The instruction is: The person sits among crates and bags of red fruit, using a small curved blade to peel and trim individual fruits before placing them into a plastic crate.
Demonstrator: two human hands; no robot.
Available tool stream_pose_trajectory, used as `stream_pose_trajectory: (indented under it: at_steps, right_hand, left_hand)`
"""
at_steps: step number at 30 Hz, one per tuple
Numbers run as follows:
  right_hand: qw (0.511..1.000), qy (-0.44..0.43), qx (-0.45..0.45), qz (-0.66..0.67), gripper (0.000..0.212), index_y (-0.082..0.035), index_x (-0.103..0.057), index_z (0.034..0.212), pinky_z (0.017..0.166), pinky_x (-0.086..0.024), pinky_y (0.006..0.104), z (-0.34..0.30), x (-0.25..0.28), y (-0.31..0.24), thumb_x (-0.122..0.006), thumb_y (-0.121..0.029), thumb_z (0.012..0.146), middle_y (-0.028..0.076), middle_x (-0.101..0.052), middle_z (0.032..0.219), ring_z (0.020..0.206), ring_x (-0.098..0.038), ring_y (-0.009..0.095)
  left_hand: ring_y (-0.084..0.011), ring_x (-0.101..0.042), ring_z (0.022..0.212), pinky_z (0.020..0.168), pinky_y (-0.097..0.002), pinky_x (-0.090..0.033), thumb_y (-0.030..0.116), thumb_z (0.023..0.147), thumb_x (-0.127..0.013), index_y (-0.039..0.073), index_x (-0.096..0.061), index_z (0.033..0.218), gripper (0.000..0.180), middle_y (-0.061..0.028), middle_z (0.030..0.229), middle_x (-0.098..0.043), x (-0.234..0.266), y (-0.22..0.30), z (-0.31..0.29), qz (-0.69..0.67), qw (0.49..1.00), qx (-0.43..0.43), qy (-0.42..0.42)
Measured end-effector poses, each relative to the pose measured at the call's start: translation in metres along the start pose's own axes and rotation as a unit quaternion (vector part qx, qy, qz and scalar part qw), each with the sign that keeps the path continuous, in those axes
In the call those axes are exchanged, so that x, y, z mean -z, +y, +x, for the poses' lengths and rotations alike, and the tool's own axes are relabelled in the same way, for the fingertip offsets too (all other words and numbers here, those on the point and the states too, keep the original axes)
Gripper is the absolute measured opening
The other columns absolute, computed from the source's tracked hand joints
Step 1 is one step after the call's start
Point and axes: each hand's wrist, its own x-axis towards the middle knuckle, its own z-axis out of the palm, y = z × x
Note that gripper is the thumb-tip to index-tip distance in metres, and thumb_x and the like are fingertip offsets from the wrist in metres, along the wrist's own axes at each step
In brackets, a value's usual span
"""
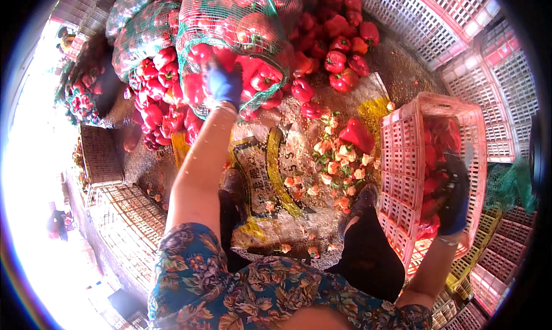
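Observation:
My left hand (pixel 223 84), in a blue glove, reaches to the mouth of a green mesh bag (pixel 215 34) full of red bell peppers. It is among the peppers (pixel 265 77) spilling from that mouth, and its fingers are smeared by motion. On the right, my right hand (pixel 454 198), in a dark blue and black glove, is inside a pink plastic crate (pixel 399 163). Red peppers (pixel 443 134) lie in the crate beside it. A thin greyish blur shows near its fingertips; I cannot make out what it is or whether the fingers grip anything.
Cut-out pepper cores (pixel 339 157) and seeds litter a printed sack (pixel 259 175) between my feet, with one red pepper (pixel 356 135) beside them. More peppers (pixel 339 60) are heaped beyond. Stacked pale crates (pixel 437 19) line the right, and other filled mesh bags (pixel 146 39) the left.

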Motion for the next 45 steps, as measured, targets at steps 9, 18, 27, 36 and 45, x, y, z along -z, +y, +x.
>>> stream_pose_trajectory:
  at_steps: [9, 18, 27, 36, 45]
  right_hand:
    - [0.908, -0.189, -0.322, 0.192, 0.023, -0.002, -0.058, 0.102, 0.048, -0.05, 0.0304, -0.002, -0.143, 0.097, -0.066, -0.015, 0.084, 0.007, -0.061, 0.071, 0.05, -0.057, 0.018]
    - [0.947, -0.119, -0.208, 0.215, 0.026, -0.006, -0.061, 0.109, 0.04, -0.044, 0.0299, 0.035, -0.18, 0.051, -0.058, -0.026, 0.093, 0.006, -0.06, 0.073, 0.045, -0.054, 0.015]
    - [0.979, -0.039, 0.181, 0.088, 0.013, -0.001, -0.064, 0.092, 0.044, -0.046, 0.0313, 0.057, -0.215, 0.012, -0.059, -0.014, 0.091, 0.009, -0.063, 0.065, 0.05, -0.06, 0.016]
    - [0.945, -0.001, 0.304, -0.118, 0.008, -0.003, -0.064, 0.09, 0.048, -0.045, 0.0396, 0.037, -0.206, 0.038, -0.061, -0.007, 0.084, 0.02, -0.06, 0.067, 0.058, -0.06, 0.037]
    - [0.988, -0.057, 0.132, -0.05, 0.034, 0.001, -0.055, 0.12, 0.08, -0.048, 0.0267, 0.06, -0.177, 0.032, -0.063, -0.014, 0.09, 0.01, -0.066, 0.106, 0.094, -0.06, 0.01]
  left_hand:
    - [-0.0334, -0.062, 0.101, 0.084, -0.0442, -0.051, 0.034, 0.065, -0.078, 0.006, -0.063, 0.108, 0.053, -0.0181, 0.105, -0.066, 0.015, 0.003, 0.062, 0.13, 0.94, -0.136, -0.283]
    - [-0.021, -0.066, 0.092, 0.076, -0.0307, -0.056, 0.008, 0.085, -0.067, 0.0, -0.048, 0.121, 0.041, -0.0126, 0.108, -0.064, 0.022, 0.014, -0.061, -0.647, 0.7, 0.228, -0.202]
    - [-0.0187, -0.058, 0.108, 0.094, -0.033, -0.046, 0.03, 0.095, -0.054, 0.002, -0.056, 0.121, 0.039, -0.0092, 0.118, -0.06, 0.062, 0.129, -0.173, -0.725, 0.585, 0.22, -0.289]
    - [-0.0169, -0.058, 0.101, 0.082, -0.0318, -0.05, 0.031, 0.094, -0.056, 0.009, -0.057, 0.118, 0.032, -0.0041, 0.11, -0.061, 0.058, 0.161, -0.179, -0.722, 0.581, 0.286, -0.242]
    - [-0.0151, -0.061, 0.095, 0.086, -0.029, -0.047, 0.029, 0.094, -0.056, 0.002, -0.06, 0.112, 0.033, -0.0058, 0.104, -0.064, 0.063, 0.171, -0.188, -0.709, 0.527, 0.322, -0.34]
